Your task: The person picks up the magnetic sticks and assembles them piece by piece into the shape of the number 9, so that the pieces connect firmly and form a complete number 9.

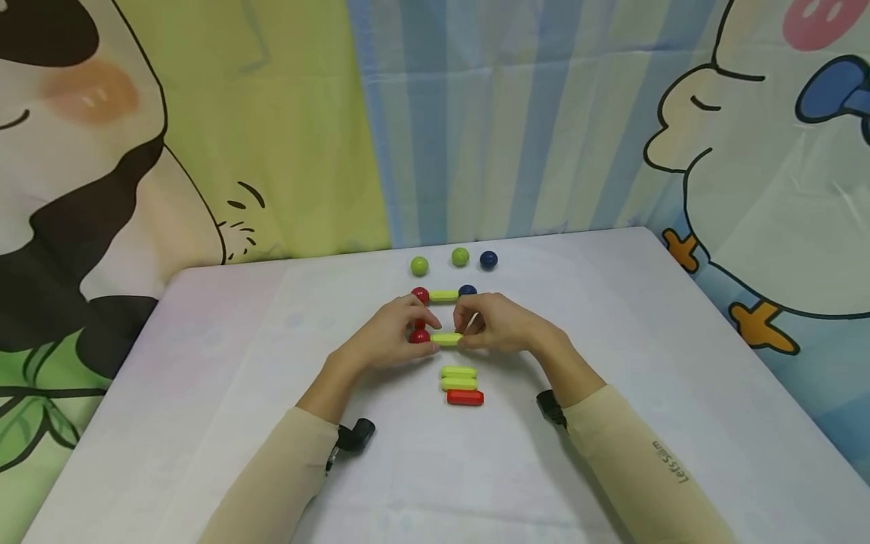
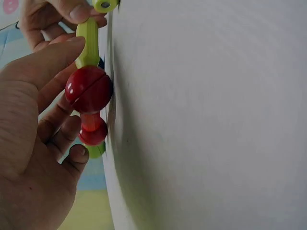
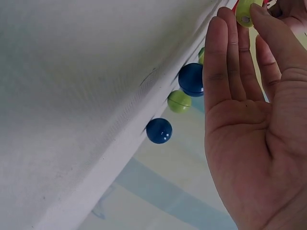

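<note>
My left hand (image 1: 396,332) and my right hand (image 1: 499,323) meet over a small assembly of magnetic balls and rods. Between thumb and fingers, the left hand pinches a yellow-green rod (image 2: 89,40) just beside the near red ball (image 2: 89,89). The right hand's thumb and fingers hold that rod's other end, where a bare end face shows in the right wrist view. A red rod (image 2: 90,120) joins the near ball to the far red ball (image 2: 93,132). From the far ball another yellow-green rod (image 1: 444,296) runs to a blue ball (image 1: 467,290), partly behind the right hand.
Nearer me lie two yellow-green rods (image 1: 458,384) and a red rod (image 1: 465,397), side by side. Behind the assembly sit two green balls (image 1: 419,266) and a loose blue ball (image 1: 488,261). The white table (image 1: 238,393) ends at a printed curtain (image 1: 469,151).
</note>
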Demonstrator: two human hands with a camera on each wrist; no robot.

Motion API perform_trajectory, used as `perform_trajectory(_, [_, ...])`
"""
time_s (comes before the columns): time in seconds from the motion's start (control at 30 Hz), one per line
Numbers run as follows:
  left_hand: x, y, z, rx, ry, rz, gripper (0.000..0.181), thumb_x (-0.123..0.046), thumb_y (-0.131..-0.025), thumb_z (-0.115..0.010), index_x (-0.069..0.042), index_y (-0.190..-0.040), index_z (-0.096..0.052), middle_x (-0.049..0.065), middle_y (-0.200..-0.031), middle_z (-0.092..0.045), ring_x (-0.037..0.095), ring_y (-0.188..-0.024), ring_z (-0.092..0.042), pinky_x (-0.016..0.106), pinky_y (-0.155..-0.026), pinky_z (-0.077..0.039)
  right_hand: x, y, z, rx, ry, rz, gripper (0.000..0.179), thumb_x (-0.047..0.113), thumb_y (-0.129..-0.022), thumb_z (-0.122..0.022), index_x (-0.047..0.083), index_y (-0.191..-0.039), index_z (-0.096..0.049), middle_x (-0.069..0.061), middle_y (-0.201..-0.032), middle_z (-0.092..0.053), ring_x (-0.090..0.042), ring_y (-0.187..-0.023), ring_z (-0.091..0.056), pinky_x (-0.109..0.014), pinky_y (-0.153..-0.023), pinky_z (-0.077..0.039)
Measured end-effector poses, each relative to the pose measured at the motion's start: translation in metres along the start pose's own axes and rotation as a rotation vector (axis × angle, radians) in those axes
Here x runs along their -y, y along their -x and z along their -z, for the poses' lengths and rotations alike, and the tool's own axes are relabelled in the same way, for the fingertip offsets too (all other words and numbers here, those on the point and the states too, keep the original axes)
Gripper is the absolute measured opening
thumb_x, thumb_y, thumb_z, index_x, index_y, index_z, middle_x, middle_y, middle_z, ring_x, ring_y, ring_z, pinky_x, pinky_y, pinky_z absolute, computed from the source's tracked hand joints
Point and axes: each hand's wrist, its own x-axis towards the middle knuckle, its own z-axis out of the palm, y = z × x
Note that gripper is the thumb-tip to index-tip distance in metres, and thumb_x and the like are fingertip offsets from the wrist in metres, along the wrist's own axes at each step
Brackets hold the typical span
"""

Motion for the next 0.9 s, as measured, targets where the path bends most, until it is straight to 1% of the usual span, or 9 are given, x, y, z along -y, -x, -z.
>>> perform_trajectory(0.1, [-0.006,-0.004,-0.002,0.012,-0.061,-0.005,0.027,-0.032,-0.086,-0.082,-0.022,-0.11,-0.075,-0.005,-0.107,-0.062,0.016,-0.102,-0.052,0.034,-0.087,-0.046,-0.001,0.001,0.0,-0.011,-0.013,0.001,0.022,0.01,-0.089,-0.08,0.013,-0.103,-0.063,-0.002,-0.102,-0.068,-0.013,-0.092,-0.071,-0.03,-0.086,-0.058])
perform_trajectory(0.23, [-0.01,-0.009,-0.004,0.019,-0.094,-0.016,0.022,-0.03,-0.086,-0.084,-0.024,-0.105,-0.076,-0.011,-0.1,-0.066,0.015,-0.098,-0.053,0.033,-0.087,-0.047,-0.003,0.001,-0.001,-0.007,-0.034,0.012,0.022,0.009,-0.089,-0.079,0.012,-0.104,-0.063,-0.003,-0.103,-0.068,-0.014,-0.093,-0.072,-0.03,-0.086,-0.058])
perform_trajectory(0.37, [-0.013,-0.012,-0.004,0.017,-0.077,-0.04,0.016,-0.027,-0.087,-0.083,-0.025,-0.101,-0.076,-0.014,-0.092,-0.068,0.014,-0.092,-0.055,0.033,-0.084,-0.047,-0.002,0.003,0.0,-0.014,-0.025,0.016,0.021,0.01,-0.09,-0.079,0.012,-0.104,-0.064,-0.002,-0.103,-0.068,-0.014,-0.094,-0.072,-0.031,-0.085,-0.058])
perform_trajectory(0.6, [-0.014,-0.013,-0.004,0.032,-0.061,-0.019,0.014,-0.026,-0.088,-0.082,-0.024,-0.101,-0.076,-0.013,-0.09,-0.067,0.013,-0.088,-0.056,0.032,-0.081,-0.047,0.001,0.008,0.004,-0.051,0.04,0.047,0.017,0.015,-0.091,-0.078,0.012,-0.101,-0.065,0.001,-0.095,-0.066,-0.015,-0.09,-0.066,-0.032,-0.084,-0.056])
perform_trajectory(0.77, [-0.013,-0.013,-0.004,0.03,-0.059,-0.015,0.014,-0.027,-0.088,-0.082,-0.024,-0.101,-0.075,-0.012,-0.091,-0.067,0.014,-0.089,-0.056,0.032,-0.081,-0.048,0.006,0.015,0.005,-0.029,0.048,0.067,0.013,0.013,-0.092,-0.077,0.015,-0.098,-0.066,0.002,-0.089,-0.065,-0.016,-0.084,-0.061,-0.032,-0.078,-0.055])
perform_trajectory(0.9, [-0.014,-0.012,-0.005,0.023,-0.057,-0.019,0.015,-0.027,-0.089,-0.082,-0.024,-0.101,-0.075,-0.012,-0.092,-0.067,0.013,-0.09,-0.056,0.031,-0.083,-0.048,0.011,0.02,0.003,0.004,0.074,0.103,0.01,0.014,-0.092,-0.077,0.016,-0.097,-0.068,0.004,-0.087,-0.064,-0.015,-0.082,-0.06,-0.031,-0.076,-0.054])
